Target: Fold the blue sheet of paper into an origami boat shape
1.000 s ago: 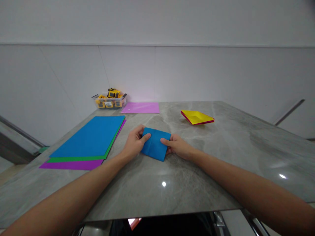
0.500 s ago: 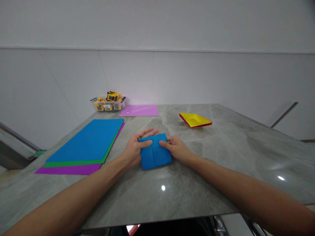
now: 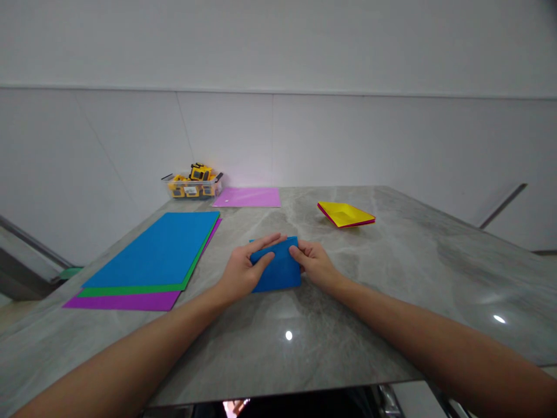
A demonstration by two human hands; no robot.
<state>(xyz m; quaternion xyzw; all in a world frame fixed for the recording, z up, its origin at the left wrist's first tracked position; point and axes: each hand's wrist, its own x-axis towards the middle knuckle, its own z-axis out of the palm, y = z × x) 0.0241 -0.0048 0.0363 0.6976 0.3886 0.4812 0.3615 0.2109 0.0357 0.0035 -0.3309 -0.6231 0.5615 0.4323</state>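
A folded piece of blue paper (image 3: 281, 273) is held between both hands above the grey table, near its middle. My left hand (image 3: 246, 264) grips its left side, with the thumb on the near face and the fingers along the top edge. My right hand (image 3: 313, 261) pinches the upper right corner, thumb in front and fingers behind. Part of the paper's left side is hidden by my left hand.
Large blue, green and purple sheets (image 3: 152, 249) lie stacked at the left. A clear box (image 3: 194, 188) of yellow toy vehicles and a pink sheet (image 3: 248, 197) are at the back. Folded yellow and red paper (image 3: 346, 215) rests at the right of the grey table (image 3: 413, 261).
My left hand has moved over the paper's upper left edge, its fingers now in front of the top edge. The paper has tilted, and the seam on its face no longer shows.
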